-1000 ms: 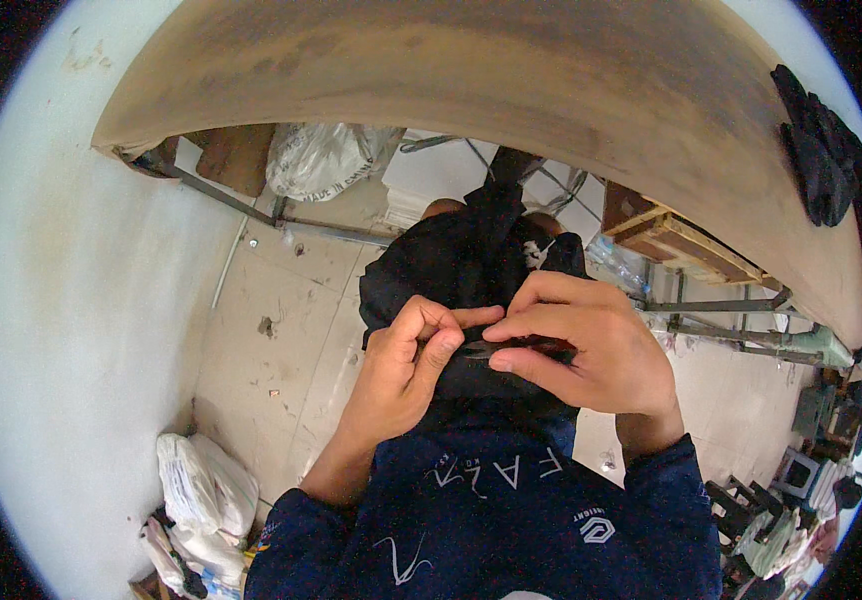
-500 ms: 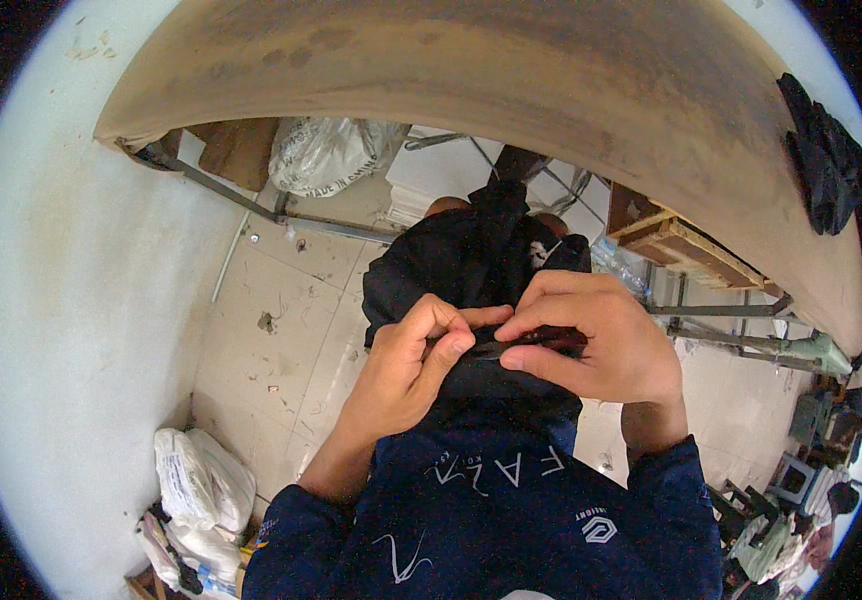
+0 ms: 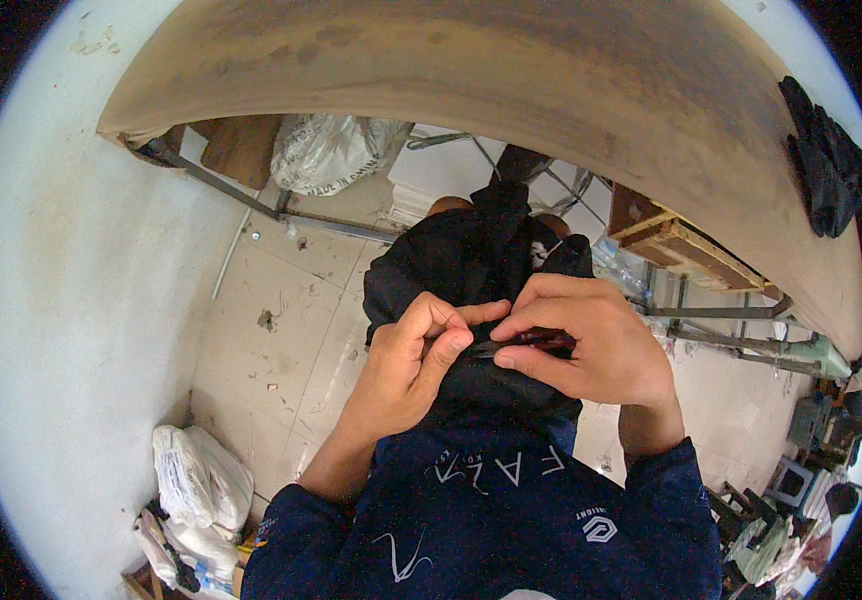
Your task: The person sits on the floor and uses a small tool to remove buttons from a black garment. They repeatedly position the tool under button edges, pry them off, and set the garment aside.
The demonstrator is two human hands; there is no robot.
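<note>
Black cloth (image 3: 421,260) lies bunched across my lap and reaches up under my hands. My left hand (image 3: 411,365) is closed in a pinch, thumb against curled fingers, at the cloth's near edge, with one finger stretched toward the right hand. Facing it, my right hand (image 3: 596,335) is curled round a slim tool with a dark red part (image 3: 551,341), its thumb and index tips close to the left fingers. A thin greyish tip shows between the two hands; its exact kind is too small and dark to make out.
A table with a stained tan cover (image 3: 431,60) curves ahead. Beneath it are a plastic bag (image 3: 336,155), a wooden crate (image 3: 686,240) and metal legs. Black garments (image 3: 821,165) hang at its right edge. White bags (image 3: 201,475) stand at lower left, clutter (image 3: 791,510) at lower right.
My right hand has shifted slightly left, its fingertips closer to my left hand. The left hand stays nearly still, and the cloth has hardly moved.
</note>
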